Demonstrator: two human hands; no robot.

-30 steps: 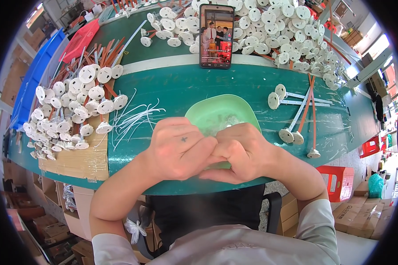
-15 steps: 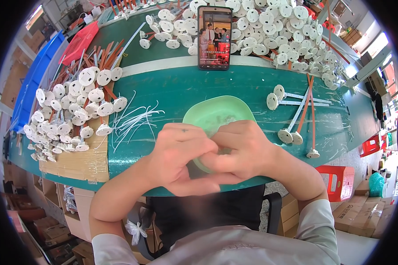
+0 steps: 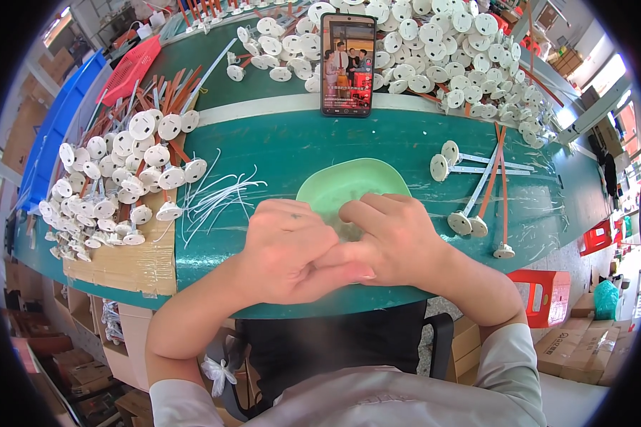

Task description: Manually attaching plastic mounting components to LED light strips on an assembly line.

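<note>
My left hand and my right hand meet over the near part of a light green bowl, close to the table's front edge. Both have curled fingers, and the left thumb stretches across toward the right hand. Whatever they pinch between them is hidden behind the fingers. Small pale bits, too blurred to name, lie inside the bowl. Left of it, a loose bunch of thin white strips rests on the green table. To the right lie several round white discs on long white or brown strips.
A heap of white discs on stems covers a cardboard sheet at left, beside a red basket and a blue tray. Behind the bowl a phone stands upright before another big heap of discs. A red stool stands at right.
My hands have drawn closer together, the left thumb now overlapping the right hand. The gap that showed between them is covered. The view has shifted slightly.
</note>
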